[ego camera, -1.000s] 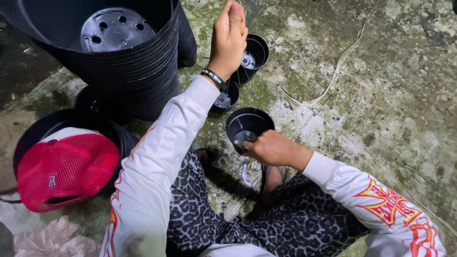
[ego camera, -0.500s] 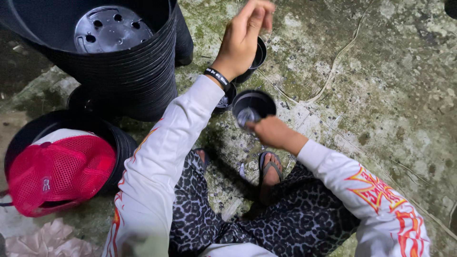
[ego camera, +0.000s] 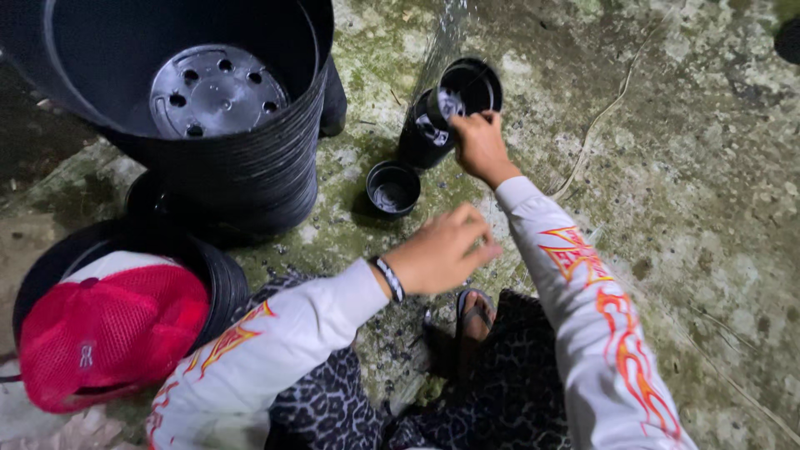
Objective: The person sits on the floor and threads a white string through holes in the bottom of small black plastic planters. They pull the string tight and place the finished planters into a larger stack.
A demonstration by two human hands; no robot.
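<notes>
Fingers of right hand (ego camera: 477, 148) grip small black pot (ego camera: 469, 90) over mossy concrete floor (ego camera: 683, 167)

Big stack of nested pots (ego camera: 225, 125) sits at the far left of the ground (ego camera: 708, 208). Nearer the person on the left, a cap (ego camera: 100, 333) rests in another pot stack (ego camera: 212, 275). Right of the big stack, a small pot (ego camera: 392, 187) stands alone. Beyond it, further right, a small stack of pots (ego camera: 450, 104) leans over, with the right hand (ego camera: 477, 146) on its rim. The left hand (ego camera: 442, 250) hangs above the ground, nearer than the lone pot.
</notes>
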